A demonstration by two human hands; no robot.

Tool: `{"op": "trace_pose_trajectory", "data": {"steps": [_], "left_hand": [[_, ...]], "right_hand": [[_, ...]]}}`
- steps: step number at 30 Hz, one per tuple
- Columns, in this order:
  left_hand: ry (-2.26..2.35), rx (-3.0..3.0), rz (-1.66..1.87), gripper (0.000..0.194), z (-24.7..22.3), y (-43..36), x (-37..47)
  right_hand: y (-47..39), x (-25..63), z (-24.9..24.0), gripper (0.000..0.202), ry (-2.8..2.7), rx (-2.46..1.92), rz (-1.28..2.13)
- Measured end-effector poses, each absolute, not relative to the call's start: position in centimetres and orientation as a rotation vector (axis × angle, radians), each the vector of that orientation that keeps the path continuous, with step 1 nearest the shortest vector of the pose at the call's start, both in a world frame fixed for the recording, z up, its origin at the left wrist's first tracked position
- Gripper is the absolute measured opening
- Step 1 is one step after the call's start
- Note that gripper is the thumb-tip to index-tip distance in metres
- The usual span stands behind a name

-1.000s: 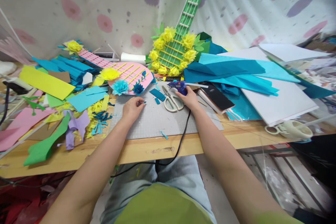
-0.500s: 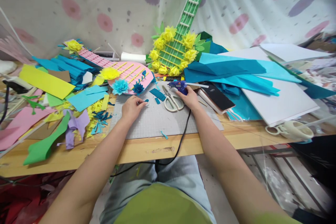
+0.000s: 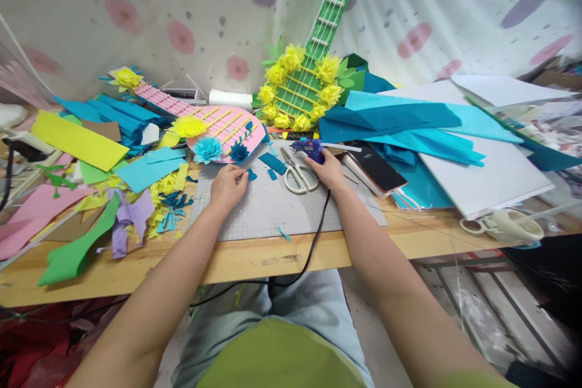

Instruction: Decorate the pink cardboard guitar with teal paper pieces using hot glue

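Over the left part of the grey cutting mat (image 3: 254, 218), my left hand (image 3: 228, 187) is closed, pinching a small dark-blue paper piece (image 3: 251, 175) at its fingertips. My right hand (image 3: 329, 168) is wrapped round a blue glue gun (image 3: 309, 147), whose white glue stick sticks out to the right and whose black cord runs down over the table edge. Between the hands lie scissors (image 3: 300, 178) with pale handles and a dark-blue paper strip (image 3: 273, 163). A pink paper guitar (image 3: 243, 118) with yellow and blue paper flowers rests just beyond my left hand.
Behind the mat stands a green paper guitar (image 3: 324, 30) ringed with yellow flowers. Coloured paper scraps (image 3: 175, 185) pile up at the left. On the right are blue paper sheets (image 3: 391, 121), a phone (image 3: 378, 168), a white board (image 3: 486, 170) and a cream cup (image 3: 509, 224).
The small dark-blue paper piece at my left fingertips has shifted slightly left and shows more of its surface. My right hand with the glue gun stays in nearly the same place.
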State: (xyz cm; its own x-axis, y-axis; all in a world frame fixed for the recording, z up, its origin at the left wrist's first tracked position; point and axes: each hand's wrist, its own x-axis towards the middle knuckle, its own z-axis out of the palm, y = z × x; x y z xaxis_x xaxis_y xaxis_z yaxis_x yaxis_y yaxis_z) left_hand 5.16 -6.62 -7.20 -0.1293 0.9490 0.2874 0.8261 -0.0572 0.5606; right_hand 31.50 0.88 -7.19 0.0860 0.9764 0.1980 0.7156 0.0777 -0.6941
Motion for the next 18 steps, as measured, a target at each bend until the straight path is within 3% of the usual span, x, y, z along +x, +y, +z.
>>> {"op": "trace_pose_trajectory", "data": {"steps": [7,11,18], "left_hand": [[2.012,1.859,1.050,0.032,-6.8,-6.9,5.2],[1.906,1.664,1.095,0.032,-6.6,-6.8,5.4],[1.780,1.423,1.156,0.027,-7.0,-6.3,5.3]], "right_hand": [[1.3,31.3,-7.0,0.043,-1.707,-1.808,0.492],[1.3,31.3,-6.8,0.040,-1.572,-1.616,0.481],[-1.7,29.1,-5.1,0.044,-1.545,-1.271,1.025]]}}
